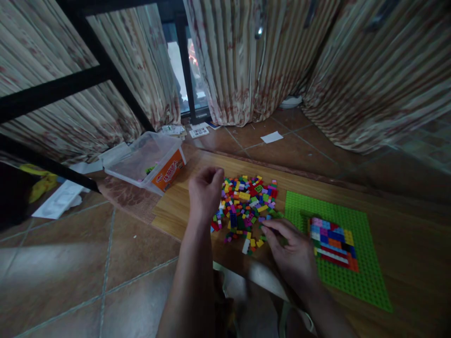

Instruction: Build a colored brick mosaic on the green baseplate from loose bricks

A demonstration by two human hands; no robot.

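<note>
My left hand (205, 193) is closed, fingers curled in, at the left side of a loose heap of small toy building bricks (244, 196) in many colours. Anything inside that fist is hidden. At the heap's lower right, my right hand (291, 246) has thumb and forefinger pinched close over the bricks; what lies between the tips is too small to make out. To the right of it lies a green studded baseplate (369, 277). On the plate sits a flat block of joined bricks (333, 243) in mixed colours, with one long white strip near its front.
A clear plastic tub (143, 152) with an orange label stands at the far left end of the wooden table (178, 213). Papers (272, 137) lie on the tiled floor beyond. A black metal frame (105, 70) and striped curtains (243, 61) rise behind.
</note>
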